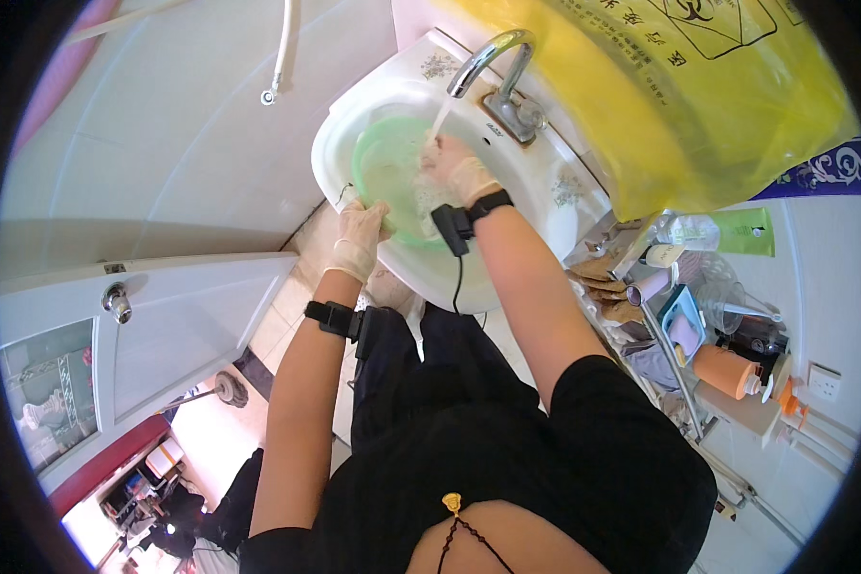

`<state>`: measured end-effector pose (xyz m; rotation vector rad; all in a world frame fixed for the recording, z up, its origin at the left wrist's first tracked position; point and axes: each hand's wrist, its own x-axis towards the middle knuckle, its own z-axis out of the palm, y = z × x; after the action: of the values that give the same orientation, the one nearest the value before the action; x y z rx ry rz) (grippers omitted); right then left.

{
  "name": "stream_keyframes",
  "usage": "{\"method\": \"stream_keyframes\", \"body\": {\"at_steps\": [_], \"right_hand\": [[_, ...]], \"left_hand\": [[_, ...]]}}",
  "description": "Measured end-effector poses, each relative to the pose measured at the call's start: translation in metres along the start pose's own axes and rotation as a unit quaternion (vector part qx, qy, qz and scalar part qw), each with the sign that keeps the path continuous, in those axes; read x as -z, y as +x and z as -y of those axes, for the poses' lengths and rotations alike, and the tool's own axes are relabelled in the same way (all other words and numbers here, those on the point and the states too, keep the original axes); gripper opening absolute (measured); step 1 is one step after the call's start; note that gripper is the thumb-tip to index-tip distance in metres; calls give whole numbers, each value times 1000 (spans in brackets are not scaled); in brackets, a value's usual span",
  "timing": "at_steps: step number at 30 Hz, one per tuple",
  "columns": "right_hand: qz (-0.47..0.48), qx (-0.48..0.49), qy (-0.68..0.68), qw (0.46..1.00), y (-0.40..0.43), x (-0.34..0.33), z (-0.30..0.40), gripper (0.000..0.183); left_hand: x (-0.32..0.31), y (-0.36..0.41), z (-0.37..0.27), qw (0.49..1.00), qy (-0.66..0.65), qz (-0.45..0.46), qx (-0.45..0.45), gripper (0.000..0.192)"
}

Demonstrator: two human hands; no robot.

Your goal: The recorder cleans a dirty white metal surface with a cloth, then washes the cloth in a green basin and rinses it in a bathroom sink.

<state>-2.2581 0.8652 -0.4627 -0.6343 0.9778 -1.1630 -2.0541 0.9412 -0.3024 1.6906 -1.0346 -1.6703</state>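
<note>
A translucent green plastic basin (359,154) sits inside the white ceramic washbasin (545,208), holding water with foam on it. My left hand (359,240), in a thin pale glove, grips the basin's near left rim. From the chrome gooseneck tap (499,46) a water stream (441,118) runs down onto my right hand (460,171). That hand is gloved too and reaches over the green basin. Its fingers are blurred by water and foam, so whether they hold anything is unclear. Black strapped devices are on both wrists.
A large yellow plastic bag (689,107) with printed writing hangs beside the tap. At right, a rack carries an orange pump bottle (725,371), a green tube (746,232) and a blue soap dish (681,323). A white door (179,337) stands at left; a white hose (283,50) hangs above.
</note>
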Motion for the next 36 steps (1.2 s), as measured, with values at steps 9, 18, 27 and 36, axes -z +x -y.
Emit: {"method": "stream_keyframes", "body": {"at_steps": [9,18,27,36], "right_hand": [[-436,54,109,892,-117,8,117,32],[-407,199,49,890,-96,80,41,38],[-170,-106,-529,825,-119,-5,-26,90],[-108,-197,-501,836,-105,-15,-31,65]], "left_hand": [[-10,8,-25,996,85,-5,-10,18],[-24,40,-42,991,129,25,1,19],[24,26,-67,980,172,-49,-90,18],[67,27,-111,892,367,-137,-226,19]]}}
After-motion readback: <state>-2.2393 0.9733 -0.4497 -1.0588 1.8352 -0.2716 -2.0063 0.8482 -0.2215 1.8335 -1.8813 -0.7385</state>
